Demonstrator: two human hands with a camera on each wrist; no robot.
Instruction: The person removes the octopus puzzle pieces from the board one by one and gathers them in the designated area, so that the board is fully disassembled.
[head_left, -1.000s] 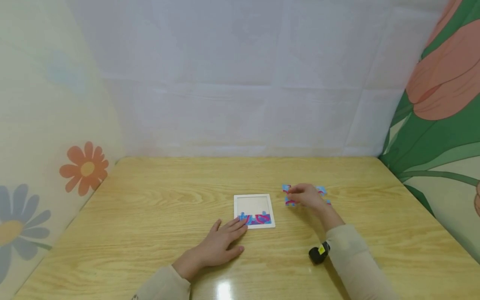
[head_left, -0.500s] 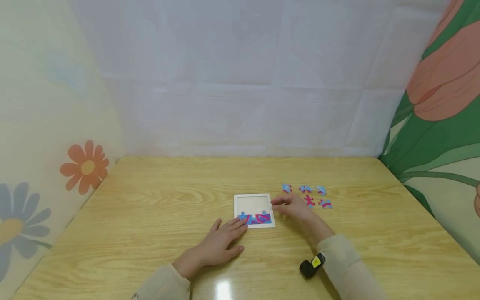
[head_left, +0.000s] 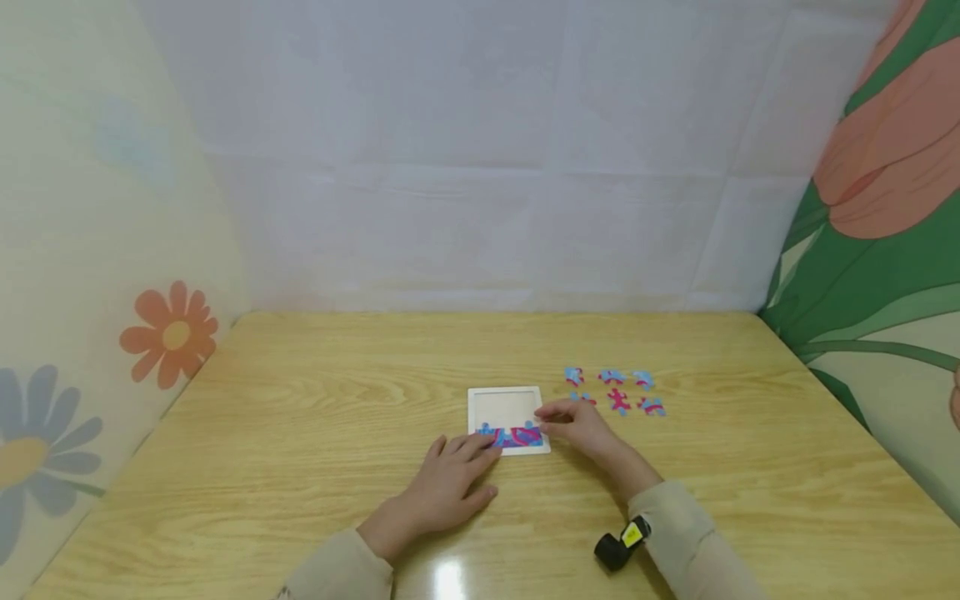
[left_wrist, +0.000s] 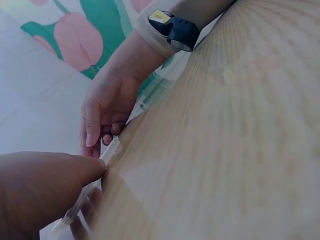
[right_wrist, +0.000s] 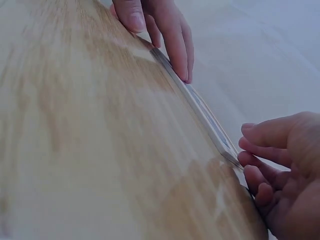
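A white square puzzle frame (head_left: 508,391) lies on the table, with blue, pink and purple jigsaw pieces (head_left: 527,437) along its near side. My left hand (head_left: 452,490) rests at the frame's lower left, its fingers extended and the fingertips on the near pieces. By the frame's right edge is my right hand (head_left: 581,427), its fingers loosely bent. In the right wrist view the right hand (right_wrist: 285,165) has its fingertips at the frame's corner (right_wrist: 227,152), and no piece shows between thumb and fingers. Several loose jigsaw pieces (head_left: 618,402) lie in two rows beyond that hand.
The wood-grain table (head_left: 337,392) extends around the frame. A white cloth (head_left: 480,167) hangs behind it, and flower-patterned panels (head_left: 885,275) stand at both sides. A black wrist camera (head_left: 613,550) sits at the right sleeve.
My right hand has come left and nearer from the loose pieces to the frame's right edge, leaving those pieces in view. My left hand has shifted slightly to the right.
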